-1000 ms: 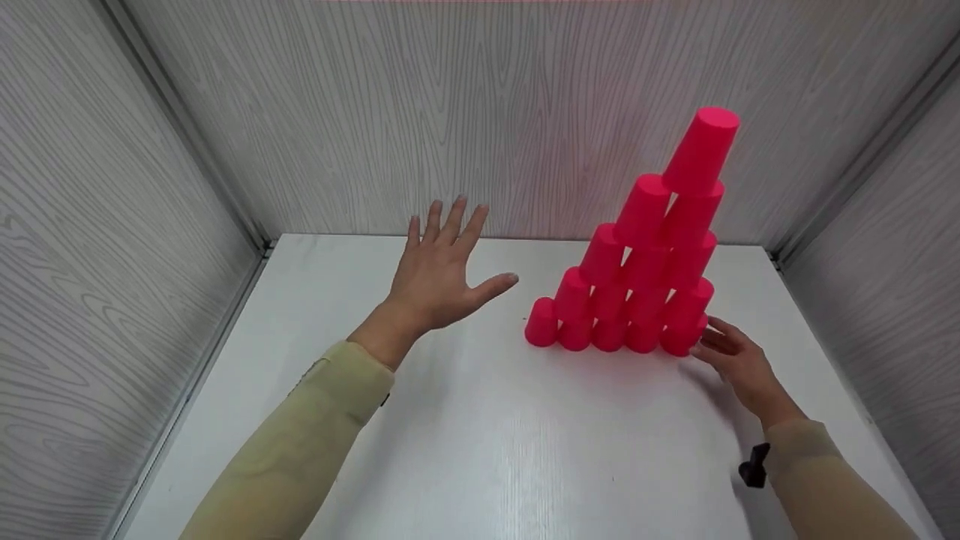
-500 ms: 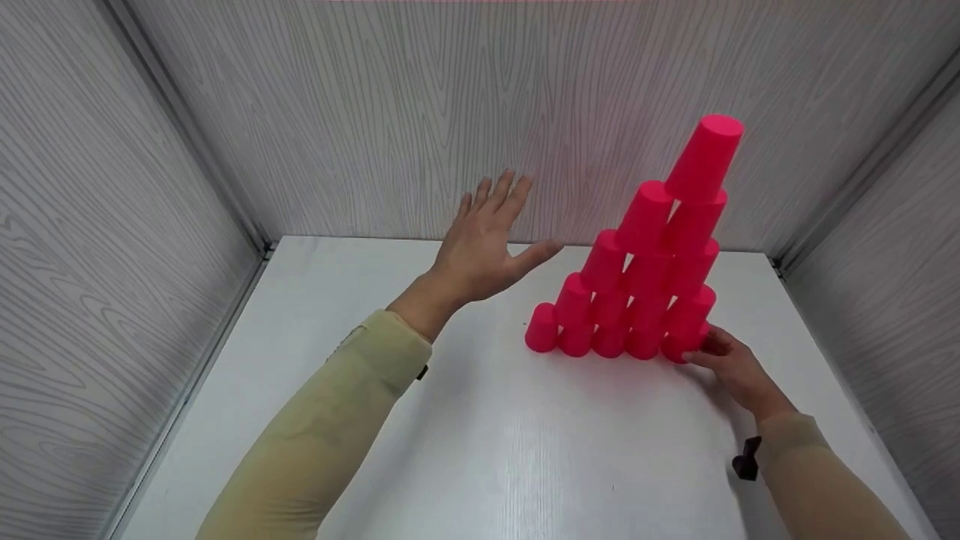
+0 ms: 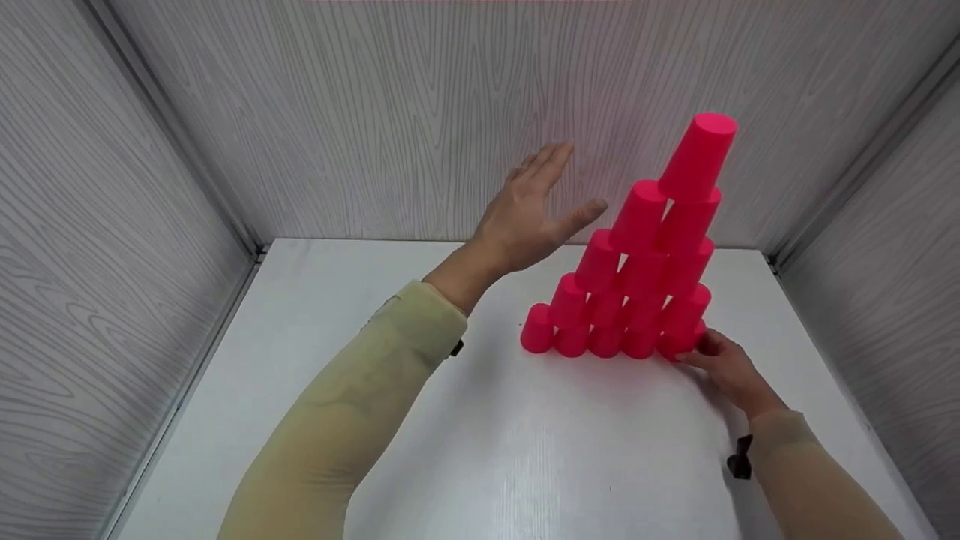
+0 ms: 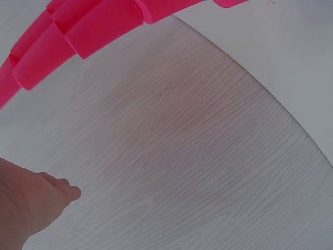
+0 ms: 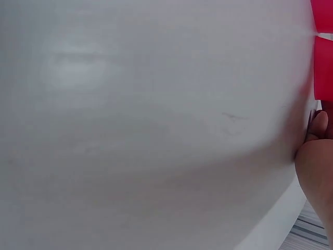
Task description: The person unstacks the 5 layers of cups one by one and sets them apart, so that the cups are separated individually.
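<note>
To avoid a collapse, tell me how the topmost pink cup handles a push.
The topmost pink cup looks smooth, so it may slide easily. Set upside down on two cups, it could drop off at a nudge. Round and tapered, it might roll once fallen.

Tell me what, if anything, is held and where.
The right grip holds the bottom-right pink cup low on its right side; the left grip, nothing.

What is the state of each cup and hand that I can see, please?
Cups: upside down, stacked in five tiers.
Top cup: upside down, standing alone on its tier.
Bottom right cup: upside down, gripped.
Left hand: raised, fingers extended, holding nothing.
Right hand: low, gripping the bottom right cup.
</note>
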